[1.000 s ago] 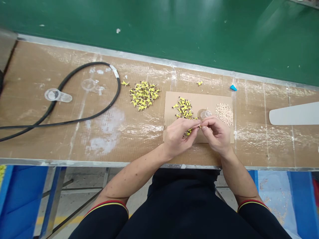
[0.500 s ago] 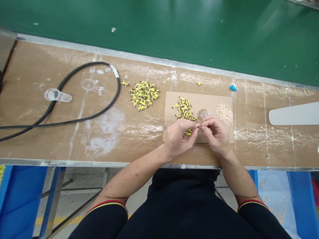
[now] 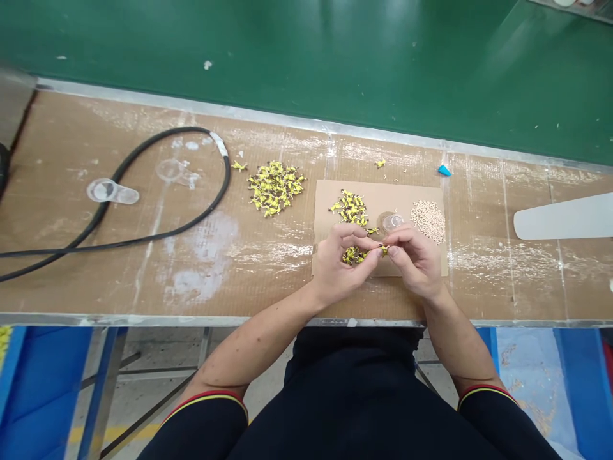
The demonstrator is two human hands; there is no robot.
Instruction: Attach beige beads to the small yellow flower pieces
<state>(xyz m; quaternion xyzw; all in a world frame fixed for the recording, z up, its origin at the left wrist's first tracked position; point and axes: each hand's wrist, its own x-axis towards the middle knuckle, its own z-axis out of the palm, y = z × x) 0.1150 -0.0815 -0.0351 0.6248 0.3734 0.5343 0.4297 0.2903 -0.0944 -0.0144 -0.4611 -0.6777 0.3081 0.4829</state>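
Observation:
Between my two hands is a tiny yellow figure (image 3: 384,250) with dark parts, pinched at the fingertips over a cardboard sheet (image 3: 330,186). My left hand (image 3: 342,259) closes thumb and forefinger on its left side. From the other side my right hand (image 3: 416,257) pinches it as well. Under and beyond my left hand lie small yellow figures (image 3: 352,207). Just past the fingertips sits a small clear round dish (image 3: 393,221). A pile of tiny beige pieces (image 3: 428,220) rests on the sheet behind my right hand.
A larger pile of yellow figures (image 3: 275,188) is left of the sheet. Further left, a black cable (image 3: 158,135) loops around clear plastic scoop-like pieces (image 3: 112,191). A blue cone-shaped piece (image 3: 444,170) and a white blade-like panel (image 3: 565,217) are on the right. A green surface (image 3: 306,64) runs behind.
The fingers of my left hand have opened out a little, and the yellow figure between the fingertips shows more. The camera view has shifted slightly.

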